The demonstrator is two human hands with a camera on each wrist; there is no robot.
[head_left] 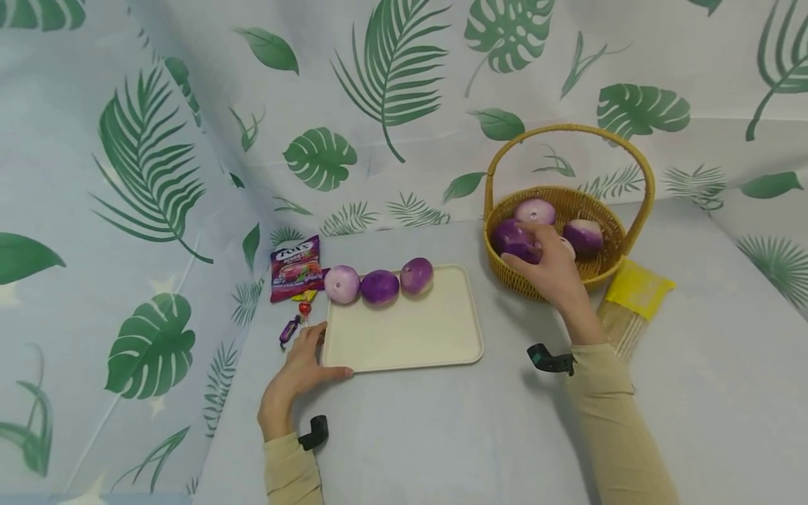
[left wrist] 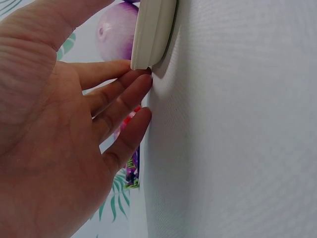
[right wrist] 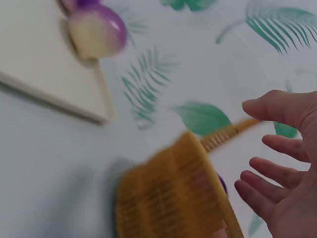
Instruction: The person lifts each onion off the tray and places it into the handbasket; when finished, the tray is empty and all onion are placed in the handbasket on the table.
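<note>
Right hand [head_left: 549,270]: positioned over the basket at right of the frame, fingers spread and released, grasping nothing. Thumb and forefinger are beside a deep-purple turnip [head_left: 510,235] at the basket's left side; contact cannot be determined. The turnip is round and glossy. Left hand [head_left: 305,365]: at the tray's near-left corner, fingers extended against the rim, unclenched.

Tray [head_left: 410,340]: cream, rectangular, rounded corners, low raised rim, located at centre of the frame. Its near portion is bare. A strip of table [head_left: 442,435] separates its right edge from the basket, and the table surface extends from its near edge to the bottom of the frame.

Tray contents: three turnips in a row along the far edge. From left: pale pink-violet [head_left: 342,285], dark purple [head_left: 380,288], and purple with a cream underside [head_left: 417,276].

Wicker basket [head_left: 514,282]: yellow-brown, arched handle upright. It holds several turnips, including a pale one [head_left: 535,210] at the back and a purple-and-cream one [head_left: 583,237] at right; the hand partly hides the contents.

A Fox's candy bag [head_left: 295,270] lies beside the tray's far-left corner.
</note>
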